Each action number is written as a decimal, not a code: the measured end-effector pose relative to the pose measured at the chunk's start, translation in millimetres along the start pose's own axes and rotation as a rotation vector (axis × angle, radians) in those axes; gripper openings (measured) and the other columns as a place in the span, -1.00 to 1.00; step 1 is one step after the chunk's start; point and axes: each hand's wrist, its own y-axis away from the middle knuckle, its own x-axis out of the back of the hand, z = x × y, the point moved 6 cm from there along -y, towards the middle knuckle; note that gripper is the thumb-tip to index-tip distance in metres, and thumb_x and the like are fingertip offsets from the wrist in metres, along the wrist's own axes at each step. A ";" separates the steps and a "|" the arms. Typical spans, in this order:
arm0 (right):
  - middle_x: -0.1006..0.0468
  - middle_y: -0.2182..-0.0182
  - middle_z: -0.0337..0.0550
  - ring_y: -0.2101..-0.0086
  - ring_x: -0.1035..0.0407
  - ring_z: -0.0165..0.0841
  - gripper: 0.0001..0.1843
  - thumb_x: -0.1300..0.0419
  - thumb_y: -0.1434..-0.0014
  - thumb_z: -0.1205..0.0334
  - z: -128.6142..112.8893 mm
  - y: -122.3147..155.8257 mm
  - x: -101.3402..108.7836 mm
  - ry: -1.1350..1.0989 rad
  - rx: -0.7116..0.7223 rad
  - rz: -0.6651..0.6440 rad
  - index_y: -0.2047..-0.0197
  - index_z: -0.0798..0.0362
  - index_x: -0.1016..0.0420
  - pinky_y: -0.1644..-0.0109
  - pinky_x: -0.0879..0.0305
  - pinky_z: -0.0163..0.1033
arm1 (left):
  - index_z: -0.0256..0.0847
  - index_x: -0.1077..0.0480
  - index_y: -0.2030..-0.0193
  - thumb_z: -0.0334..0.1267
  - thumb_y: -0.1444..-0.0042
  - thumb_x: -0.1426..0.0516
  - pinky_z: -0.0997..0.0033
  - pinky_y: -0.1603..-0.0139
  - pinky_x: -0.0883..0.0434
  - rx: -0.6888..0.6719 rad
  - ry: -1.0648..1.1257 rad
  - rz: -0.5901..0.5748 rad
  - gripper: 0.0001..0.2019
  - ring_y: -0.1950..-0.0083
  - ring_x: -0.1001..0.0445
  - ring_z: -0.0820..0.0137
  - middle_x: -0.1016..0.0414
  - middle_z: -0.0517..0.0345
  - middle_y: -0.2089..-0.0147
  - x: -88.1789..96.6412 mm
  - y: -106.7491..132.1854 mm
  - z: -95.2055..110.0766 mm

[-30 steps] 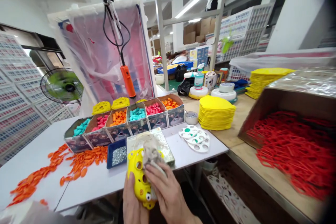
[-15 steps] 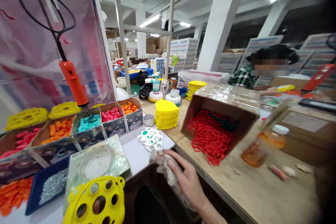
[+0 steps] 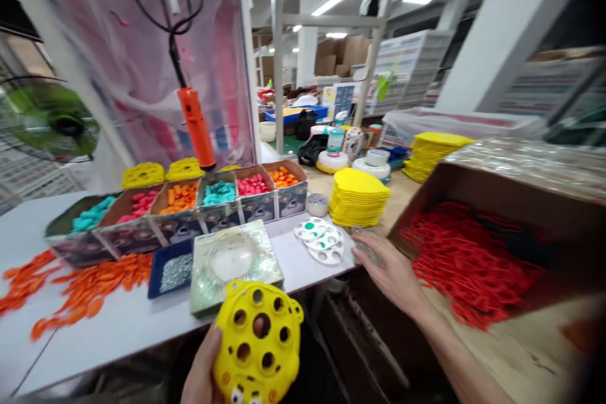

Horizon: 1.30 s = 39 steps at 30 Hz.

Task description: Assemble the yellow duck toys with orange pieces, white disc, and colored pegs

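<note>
Yellow holed plate (image 3: 258,344) in the left grip (image 3: 201,369) (right grip (image 3: 388,271) wide, flat, near white discs (image 3: 319,240))

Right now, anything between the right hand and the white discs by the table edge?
Nothing visible. The right hand is right of the white discs, only bare table between them. The yellow stack sits behind, off that line. The left hand holds a yellow plate.
</note>
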 end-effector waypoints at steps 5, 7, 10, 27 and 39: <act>-0.54 -0.13 -0.06 -0.06 -0.44 -0.12 -0.43 -0.26 -0.25 -0.03 -104.8 41.8 -67.5 -0.499 -0.016 -0.752 -0.28 -0.10 -0.38 -0.17 -0.34 -0.02 | -0.20 -0.29 -0.34 -0.22 -0.15 -0.29 0.24 -0.10 -0.51 0.026 -0.113 -0.204 -0.38 -0.13 -0.60 0.10 -0.65 -0.06 -0.10 -20.2 6.2 8.5; -0.58 -0.09 -0.08 -0.04 -0.47 -0.13 -0.37 -0.35 -0.17 0.01 -130.3 54.8 -89.2 -0.660 -0.070 -0.930 -0.27 -0.08 -0.39 -0.14 -0.37 -0.05 | -0.20 -0.35 -0.27 -0.21 -0.12 -0.32 0.29 -0.03 -0.52 0.061 -0.208 -0.313 -0.43 -0.07 -0.62 0.11 -0.66 -0.06 -0.07 -25.6 9.0 14.0; -0.63 0.01 -0.07 0.01 -0.51 -0.12 -0.39 -0.44 -0.05 0.06 -135.7 65.7 -109.0 -0.868 -0.241 -0.926 -0.16 -0.01 -0.47 -0.07 -0.42 -0.08 | -0.19 -0.40 -0.21 -0.15 -0.15 -0.29 0.32 0.02 -0.50 -0.013 -0.274 -0.399 -0.51 -0.07 -0.61 0.11 -0.63 -0.08 -0.11 -22.3 8.1 32.8; -0.68 0.19 -0.05 0.23 -0.60 -0.13 -0.31 -0.56 0.18 0.00 -120.9 148.2 -167.8 -1.298 -0.863 -0.182 0.06 0.03 -0.38 0.22 -0.54 -0.12 | -0.09 -0.24 -0.36 -0.19 -0.08 -0.35 0.05 -0.23 -0.46 -0.275 0.179 -0.052 -0.29 -0.23 -0.51 -0.01 -0.61 -0.10 -0.14 5.0 11.9 10.8; -0.68 0.15 -0.05 0.11 -0.57 -0.03 -0.34 -0.53 0.19 -0.13 -104.9 161.4 -177.3 -1.176 -0.735 -0.272 0.08 -0.06 -0.45 0.02 -0.51 0.00 | -0.03 -0.18 -0.40 -0.22 0.06 -0.43 0.16 -0.16 -0.51 -0.268 0.163 -0.058 -0.12 -0.13 -0.59 0.06 -0.64 -0.03 -0.12 14.5 11.3 15.5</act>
